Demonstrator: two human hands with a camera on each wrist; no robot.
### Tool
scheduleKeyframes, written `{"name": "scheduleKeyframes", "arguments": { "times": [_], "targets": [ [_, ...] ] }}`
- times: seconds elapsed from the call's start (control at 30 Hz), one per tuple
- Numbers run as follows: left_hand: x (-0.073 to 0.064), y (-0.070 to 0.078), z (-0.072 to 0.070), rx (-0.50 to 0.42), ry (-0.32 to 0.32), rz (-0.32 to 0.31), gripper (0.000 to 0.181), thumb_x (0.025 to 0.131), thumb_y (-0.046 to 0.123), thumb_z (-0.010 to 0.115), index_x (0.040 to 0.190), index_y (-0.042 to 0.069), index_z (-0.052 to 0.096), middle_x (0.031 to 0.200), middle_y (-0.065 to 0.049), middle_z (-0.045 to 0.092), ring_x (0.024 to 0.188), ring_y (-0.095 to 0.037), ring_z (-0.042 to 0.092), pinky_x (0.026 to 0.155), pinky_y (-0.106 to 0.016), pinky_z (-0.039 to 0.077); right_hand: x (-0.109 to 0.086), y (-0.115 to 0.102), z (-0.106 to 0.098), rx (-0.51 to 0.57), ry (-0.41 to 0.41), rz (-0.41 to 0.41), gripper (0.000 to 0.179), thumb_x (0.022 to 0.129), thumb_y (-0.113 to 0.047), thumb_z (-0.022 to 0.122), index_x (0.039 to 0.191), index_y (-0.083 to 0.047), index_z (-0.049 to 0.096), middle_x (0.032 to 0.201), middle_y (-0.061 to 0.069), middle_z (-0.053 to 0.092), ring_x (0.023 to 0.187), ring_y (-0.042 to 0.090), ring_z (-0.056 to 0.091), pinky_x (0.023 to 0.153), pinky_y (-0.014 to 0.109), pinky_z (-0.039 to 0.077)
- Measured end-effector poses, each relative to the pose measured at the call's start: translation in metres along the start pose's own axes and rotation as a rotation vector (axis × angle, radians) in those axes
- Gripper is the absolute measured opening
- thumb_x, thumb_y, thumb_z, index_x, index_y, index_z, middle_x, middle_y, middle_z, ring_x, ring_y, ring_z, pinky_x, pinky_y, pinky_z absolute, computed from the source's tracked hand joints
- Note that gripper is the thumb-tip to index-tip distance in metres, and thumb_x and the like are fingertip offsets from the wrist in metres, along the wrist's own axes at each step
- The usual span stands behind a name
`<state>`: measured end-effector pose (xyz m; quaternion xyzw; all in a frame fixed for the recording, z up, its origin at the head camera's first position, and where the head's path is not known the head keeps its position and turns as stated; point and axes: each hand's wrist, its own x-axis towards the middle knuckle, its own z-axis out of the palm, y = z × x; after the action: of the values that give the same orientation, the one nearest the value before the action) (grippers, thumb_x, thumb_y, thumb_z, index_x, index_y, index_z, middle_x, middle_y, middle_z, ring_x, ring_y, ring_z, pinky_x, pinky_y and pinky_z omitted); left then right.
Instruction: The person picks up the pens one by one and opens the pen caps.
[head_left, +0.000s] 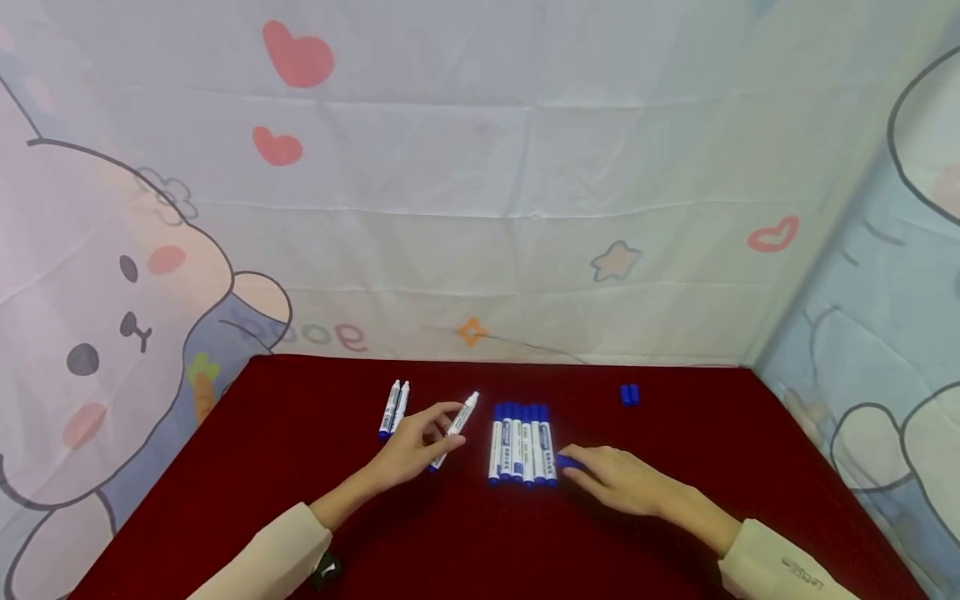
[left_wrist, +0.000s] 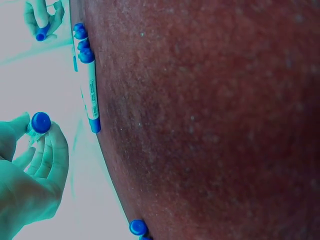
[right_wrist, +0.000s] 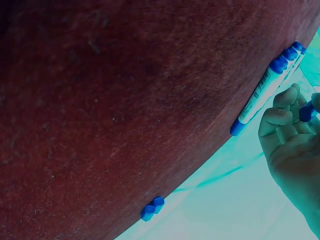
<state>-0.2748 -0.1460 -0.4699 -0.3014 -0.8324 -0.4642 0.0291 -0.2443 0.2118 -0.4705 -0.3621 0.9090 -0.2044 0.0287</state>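
My left hand grips a white marker between thumb and fingers, its uncapped end pointing up and away. The left wrist view shows that marker's blue rear end facing the camera. In my right hand, thumb and fingers pinch a blue marker cap, also visible in the right wrist view, where the hand partly covers the cap. Between the hands lies a row of several capped white markers, side by side with blue caps at the far end. My right fingertips are just right of this row.
Two uncapped markers lie together beyond my left hand. Two loose blue caps sit side by side at the back right of the dark red tabletop. A printed cloth hangs behind the table. Near my left sleeve is a small dark object.
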Motion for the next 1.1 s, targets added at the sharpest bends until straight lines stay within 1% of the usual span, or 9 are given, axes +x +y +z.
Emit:
{"name": "scheduleKeyframes", "arguments": {
  "times": [0.13,0.23,0.37,0.53,0.67,0.8,0.87,0.93,1.1],
  "targets": [
    [0.0,-0.001,-0.003,-0.043,0.035,-0.044,0.046,0.097,0.014,0.071,0.138,-0.001,0.056,0.099,-0.017,0.067,0.065,-0.003,0.055,0.056,-0.02,0.046,0.0,0.001,0.001,0.015,-0.008,0.0,0.034,0.11,-0.035,0.044,0.13,-0.014,0.063,0.111,-0.01,0.072,0.094,-0.002,0.062,0.08,0.026,0.055],
    [-0.001,-0.001,-0.008,-0.073,0.056,-0.098,0.048,0.097,0.014,0.071,0.139,-0.001,0.055,0.101,-0.019,0.067,0.063,-0.004,0.055,0.054,-0.02,0.047,0.001,0.002,0.004,0.021,-0.01,-0.006,0.034,0.11,-0.036,0.044,0.129,-0.014,0.063,0.11,-0.01,0.072,0.093,-0.002,0.062,0.078,0.024,0.054],
    [-0.001,-0.003,-0.015,-0.073,0.088,-0.157,0.05,0.097,0.015,0.07,0.141,0.0,0.053,0.104,-0.019,0.066,0.064,-0.006,0.056,0.054,-0.021,0.047,0.001,0.003,0.006,0.019,-0.007,-0.018,0.034,0.111,-0.036,0.043,0.129,-0.014,0.063,0.11,-0.01,0.072,0.094,-0.002,0.063,0.077,0.025,0.054],
    [0.002,-0.009,-0.026,-0.039,0.12,-0.193,0.051,0.098,0.018,0.07,0.142,-0.001,0.052,0.107,-0.021,0.067,0.072,-0.008,0.061,0.057,-0.022,0.053,0.0,0.004,0.006,0.008,-0.004,-0.025,0.034,0.111,-0.035,0.044,0.13,-0.014,0.063,0.109,-0.011,0.071,0.093,-0.002,0.062,0.079,0.025,0.055],
    [0.005,-0.02,-0.039,-0.007,0.146,-0.227,0.053,0.098,0.02,0.07,0.144,0.001,0.051,0.111,-0.022,0.067,0.076,-0.008,0.064,0.059,-0.023,0.055,0.001,0.004,0.005,-0.002,0.004,-0.033,0.033,0.11,-0.034,0.045,0.13,-0.015,0.063,0.111,-0.01,0.072,0.098,0.001,0.065,0.082,0.027,0.057],
    [0.007,-0.035,-0.053,0.021,0.187,-0.27,0.052,0.098,0.02,0.07,0.144,0.002,0.052,0.111,-0.022,0.068,0.073,-0.009,0.062,0.059,-0.021,0.052,0.001,0.004,0.006,-0.02,0.008,-0.039,0.033,0.11,-0.034,0.044,0.129,-0.015,0.063,0.115,-0.009,0.072,0.107,0.009,0.069,0.087,0.032,0.058],
    [0.007,-0.042,-0.059,0.037,0.202,-0.273,0.051,0.098,0.019,0.07,0.143,0.001,0.053,0.109,-0.022,0.068,0.071,-0.009,0.061,0.058,-0.021,0.051,0.0,0.004,0.006,-0.023,0.006,-0.037,0.033,0.111,-0.034,0.044,0.129,-0.015,0.063,0.116,-0.008,0.072,0.108,0.01,0.069,0.088,0.033,0.058],
    [0.007,-0.048,-0.065,0.039,0.211,-0.278,0.05,0.098,0.017,0.07,0.142,0.0,0.054,0.107,-0.023,0.067,0.069,-0.01,0.06,0.057,-0.022,0.051,0.0,0.005,0.007,-0.02,0.003,-0.035,0.034,0.111,-0.035,0.043,0.129,-0.015,0.063,0.116,-0.008,0.072,0.108,0.01,0.069,0.088,0.032,0.058],
    [0.003,-0.06,-0.077,0.052,0.215,-0.319,0.05,0.098,0.016,0.069,0.143,-0.001,0.054,0.105,-0.022,0.065,0.071,-0.012,0.061,0.058,-0.026,0.055,-0.001,0.004,0.007,0.01,-0.012,-0.037,0.034,0.111,-0.036,0.043,0.129,-0.014,0.063,0.11,-0.01,0.071,0.097,0.0,0.064,0.08,0.027,0.056]
  ]
}}
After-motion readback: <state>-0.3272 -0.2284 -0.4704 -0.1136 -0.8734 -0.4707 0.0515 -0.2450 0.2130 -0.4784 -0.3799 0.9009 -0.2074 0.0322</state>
